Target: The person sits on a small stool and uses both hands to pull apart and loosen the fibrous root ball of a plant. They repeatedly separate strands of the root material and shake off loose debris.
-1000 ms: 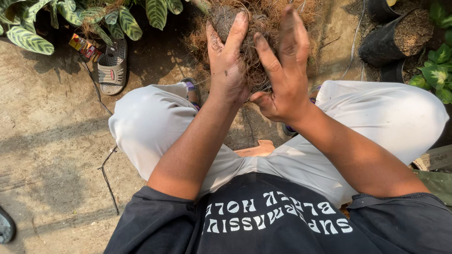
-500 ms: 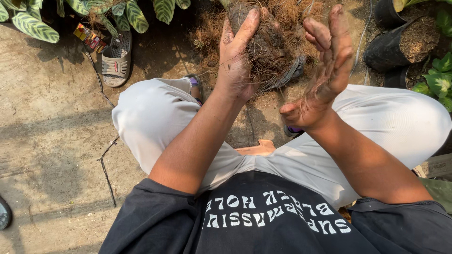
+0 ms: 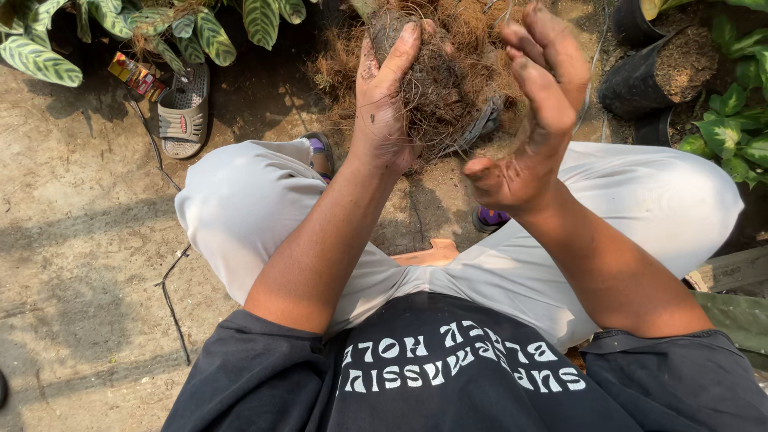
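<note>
My left hand [image 3: 382, 100] grips a brown, tangled root ball [image 3: 440, 92] of a plant, held up in front of me above my knees. Its fingers wrap the left side of the clump. My right hand [image 3: 532, 112] is off the clump, just to its right, with soiled fingers spread and curled and nothing in them. Loose brown fibre [image 3: 344, 64] lies on the ground beyond the root ball. I sit low, my pale trousers [image 3: 240, 208] spread to both sides.
Striped-leaf plants [image 3: 200, 32] line the top left. A grey sandal [image 3: 182, 112] and a small colourful packet [image 3: 134, 74] lie near them. Black nursery pots [image 3: 648, 76] with soil and green plants [image 3: 736, 112] stand at the right. A thin black cord [image 3: 168, 280] crosses the bare dirt ground.
A second ago both hands were pressed on the root ball. My right hand has come off it and moved right, fingers opening. My left hand keeps its hold.
</note>
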